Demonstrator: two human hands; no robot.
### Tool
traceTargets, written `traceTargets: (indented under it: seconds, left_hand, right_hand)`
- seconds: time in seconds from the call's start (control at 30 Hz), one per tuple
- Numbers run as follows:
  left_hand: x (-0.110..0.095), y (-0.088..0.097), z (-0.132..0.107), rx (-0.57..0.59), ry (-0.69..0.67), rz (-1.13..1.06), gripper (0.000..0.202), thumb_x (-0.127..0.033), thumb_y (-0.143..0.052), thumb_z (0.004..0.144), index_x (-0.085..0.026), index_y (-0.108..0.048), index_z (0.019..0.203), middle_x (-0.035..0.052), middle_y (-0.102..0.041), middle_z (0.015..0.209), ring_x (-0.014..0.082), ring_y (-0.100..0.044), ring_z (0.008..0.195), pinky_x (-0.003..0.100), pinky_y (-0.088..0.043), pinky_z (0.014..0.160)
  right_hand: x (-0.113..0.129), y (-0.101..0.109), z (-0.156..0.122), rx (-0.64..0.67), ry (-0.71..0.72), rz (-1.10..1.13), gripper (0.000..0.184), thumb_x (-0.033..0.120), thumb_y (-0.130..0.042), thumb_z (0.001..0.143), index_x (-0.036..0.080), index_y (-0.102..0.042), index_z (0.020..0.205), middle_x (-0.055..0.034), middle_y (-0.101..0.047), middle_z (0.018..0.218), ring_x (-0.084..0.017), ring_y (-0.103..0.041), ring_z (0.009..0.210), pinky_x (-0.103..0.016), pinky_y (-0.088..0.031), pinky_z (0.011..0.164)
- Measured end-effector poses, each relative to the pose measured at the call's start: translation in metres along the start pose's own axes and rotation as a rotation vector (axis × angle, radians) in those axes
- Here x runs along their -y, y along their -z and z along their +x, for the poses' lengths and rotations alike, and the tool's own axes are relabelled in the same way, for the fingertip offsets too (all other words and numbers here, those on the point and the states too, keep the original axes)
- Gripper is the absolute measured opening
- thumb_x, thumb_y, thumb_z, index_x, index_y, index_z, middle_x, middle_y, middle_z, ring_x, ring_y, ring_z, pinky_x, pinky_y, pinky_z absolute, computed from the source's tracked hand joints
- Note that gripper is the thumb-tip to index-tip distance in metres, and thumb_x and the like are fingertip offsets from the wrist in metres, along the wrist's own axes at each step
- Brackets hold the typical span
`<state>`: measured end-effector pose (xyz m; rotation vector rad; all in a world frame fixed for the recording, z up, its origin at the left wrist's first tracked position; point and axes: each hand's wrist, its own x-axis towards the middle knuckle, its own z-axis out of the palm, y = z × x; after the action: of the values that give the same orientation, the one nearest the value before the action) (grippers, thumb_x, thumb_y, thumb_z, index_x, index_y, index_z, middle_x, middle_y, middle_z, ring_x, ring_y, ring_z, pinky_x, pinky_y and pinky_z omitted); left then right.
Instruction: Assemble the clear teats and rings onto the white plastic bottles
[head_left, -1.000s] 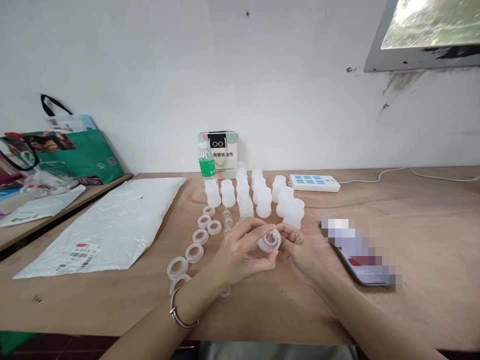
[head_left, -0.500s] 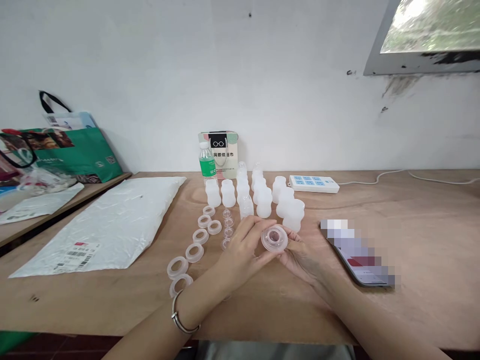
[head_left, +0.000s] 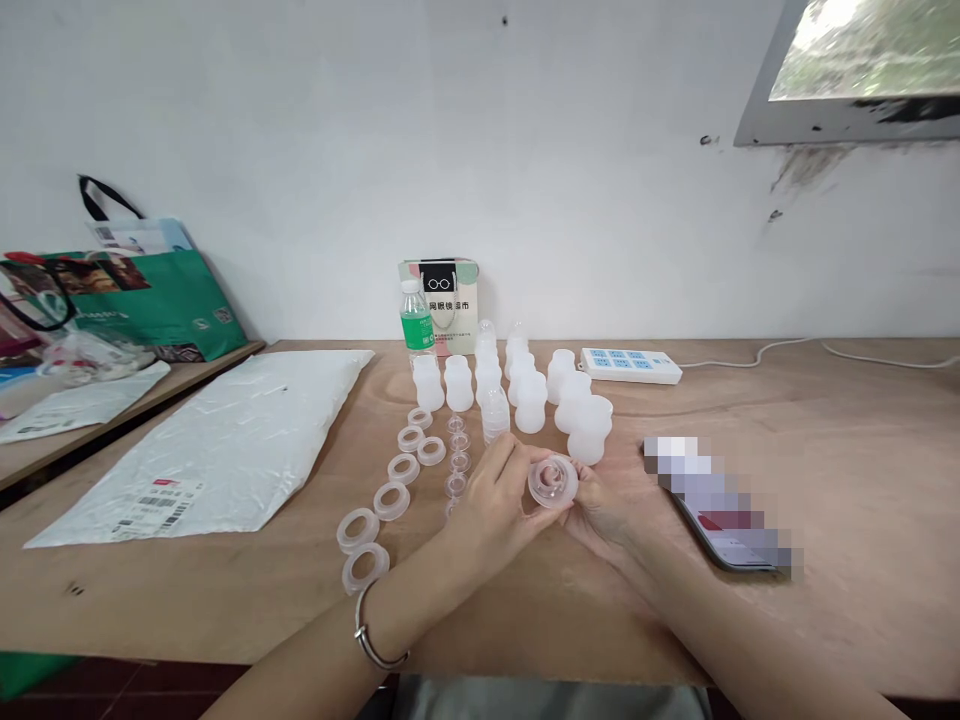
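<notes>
Between my hands is a translucent bottle collar ring [head_left: 554,483] with a clear nipple set in it, its open underside facing me. My left hand [head_left: 499,490] grips the ring's left edge between thumb and fingers. On the other side, my right hand [head_left: 596,505] is closed on it, some fingertips hidden behind. Loose collar rings [head_left: 391,500] lie in a staggered line left of my hands. Closer in, a column of small clear nipples [head_left: 456,461] runs along the table, its near end partly covered by my left hand. Several white bottles [head_left: 530,402] stand beyond, and a few carry clear tops [head_left: 495,410].
A white plastic mailer [head_left: 225,440] lies flat at left, near green bags [head_left: 165,300]. A water bottle [head_left: 417,325] and a paper bag [head_left: 457,300] stand by the wall. A power strip [head_left: 630,366] and a phone [head_left: 720,510] are at right.
Both hands have shifted slightly right and down with the ring. The nipple inside it looks different, now less even and partly pushed in. The view has moved a little.
</notes>
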<state>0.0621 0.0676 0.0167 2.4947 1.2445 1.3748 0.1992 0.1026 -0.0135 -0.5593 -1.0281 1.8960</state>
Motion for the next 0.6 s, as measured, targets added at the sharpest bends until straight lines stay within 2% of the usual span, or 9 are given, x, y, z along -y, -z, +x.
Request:
traceTargets:
  seconds: [0.13,0.27,0.47,0.6]
  left_hand:
    - [0.0,0.0,0.001,-0.027,-0.026,-0.019,0.023,-0.019,-0.065,0.077,-0.019,-0.053,0.097,0.0032,-0.058,0.088,0.0162,-0.056,0.081,0.028,-0.048,0.066]
    - [-0.004,0.006,0.004,-0.01,-0.013,-0.149,0.031,-0.023,-0.073,0.071,-0.019,-0.054,0.095,0.0012,-0.061,0.086,0.0152,-0.056,0.078,0.027,-0.047,0.064]
    - [-0.002,0.011,0.006,0.033,0.036,-0.359,0.04,-0.025,-0.077,0.066,-0.021,-0.053,0.098,0.0017,-0.06,0.089,0.0151,-0.057,0.079,0.027,-0.047,0.066]
    - [0.002,0.014,0.01,0.006,0.043,-0.256,0.038,-0.023,-0.073,0.071,-0.021,-0.053,0.102,0.0033,-0.058,0.092,0.0169,-0.055,0.082,0.031,-0.048,0.071]
  right_hand:
    - [0.002,0.0,-0.001,0.007,0.013,-0.017,0.009,0.028,-0.075,0.062,0.022,-0.069,0.065,0.0003,-0.067,0.071,-0.016,-0.057,0.069,-0.026,-0.047,0.065]
    - [0.002,0.003,-0.001,0.001,0.034,-0.03,0.014,0.028,-0.078,0.057,0.021,-0.067,0.063,0.0014,-0.063,0.066,-0.012,-0.053,0.061,-0.024,-0.044,0.057]
    - [0.0,0.003,-0.004,0.048,0.067,-0.035,0.022,0.032,-0.081,0.056,0.02,-0.068,0.069,0.0007,-0.062,0.069,-0.011,-0.052,0.061,-0.021,-0.044,0.054]
    - [0.005,0.004,-0.004,0.001,0.031,0.041,0.02,0.032,-0.075,0.065,0.023,-0.068,0.081,0.0012,-0.064,0.076,-0.01,-0.056,0.065,-0.018,-0.045,0.056]
